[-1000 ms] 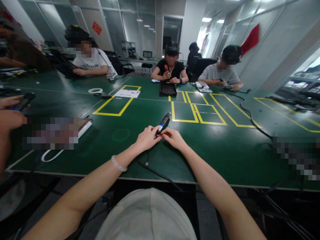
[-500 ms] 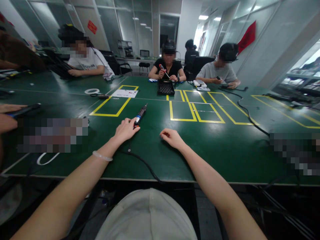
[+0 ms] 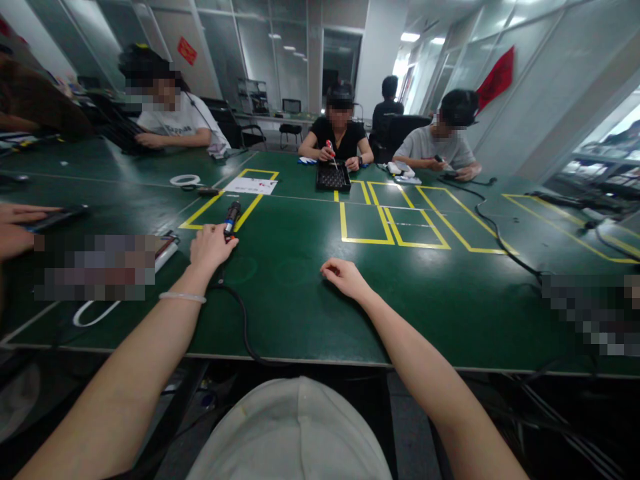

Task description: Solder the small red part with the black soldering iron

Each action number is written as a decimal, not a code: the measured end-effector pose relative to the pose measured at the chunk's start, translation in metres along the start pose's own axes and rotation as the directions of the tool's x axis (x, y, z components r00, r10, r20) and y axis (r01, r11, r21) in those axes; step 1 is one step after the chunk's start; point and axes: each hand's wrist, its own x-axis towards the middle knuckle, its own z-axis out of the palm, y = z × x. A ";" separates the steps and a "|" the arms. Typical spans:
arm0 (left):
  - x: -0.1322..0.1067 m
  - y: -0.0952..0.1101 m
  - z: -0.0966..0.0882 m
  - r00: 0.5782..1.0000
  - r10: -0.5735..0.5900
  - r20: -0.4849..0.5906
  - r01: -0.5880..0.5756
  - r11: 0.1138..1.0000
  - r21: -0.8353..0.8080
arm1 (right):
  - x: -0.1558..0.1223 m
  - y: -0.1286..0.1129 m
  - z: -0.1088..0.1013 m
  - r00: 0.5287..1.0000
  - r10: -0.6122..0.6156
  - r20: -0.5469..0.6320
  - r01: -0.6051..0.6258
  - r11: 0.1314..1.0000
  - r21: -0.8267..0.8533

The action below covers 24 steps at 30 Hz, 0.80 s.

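My left hand (image 3: 211,245) is closed round the rear end of a corded electric screwdriver (image 3: 231,217), whose tip points away from me over the yellow tape outline (image 3: 225,208). Its black cord (image 3: 240,313) runs back over the near table edge. A pale bangle sits on my left wrist. My right hand (image 3: 343,277) rests on the green table (image 3: 300,287) in the middle, fingers curled loosely under, with nothing seen in it.
A black tray (image 3: 333,177) lies at the far side before a seated person holding a red-handled tool. More people sit around the table. Another person's hands (image 3: 20,223) are at the left edge. A white paper (image 3: 253,186) and a tape ring (image 3: 184,179) lie further back.
My left hand has carried the screwdriver leftward, away from my right hand, from the table's middle to the yellow outline. My right hand let go of it and stayed put.
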 end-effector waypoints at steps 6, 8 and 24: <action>-0.013 0.009 -0.002 0.998 -0.002 -0.070 0.005 0.999 0.052 | 0.000 0.001 0.001 1.000 0.000 0.001 0.000 1.000 -0.011; -0.014 0.010 -0.003 0.999 -0.007 -0.052 0.010 0.998 0.063 | 0.000 0.001 0.001 1.000 -0.004 0.003 0.004 1.000 -0.007; -0.012 0.014 -0.008 0.995 -0.104 0.006 0.104 0.995 -0.002 | 0.000 0.003 0.003 1.000 -0.004 0.011 0.004 1.000 -0.004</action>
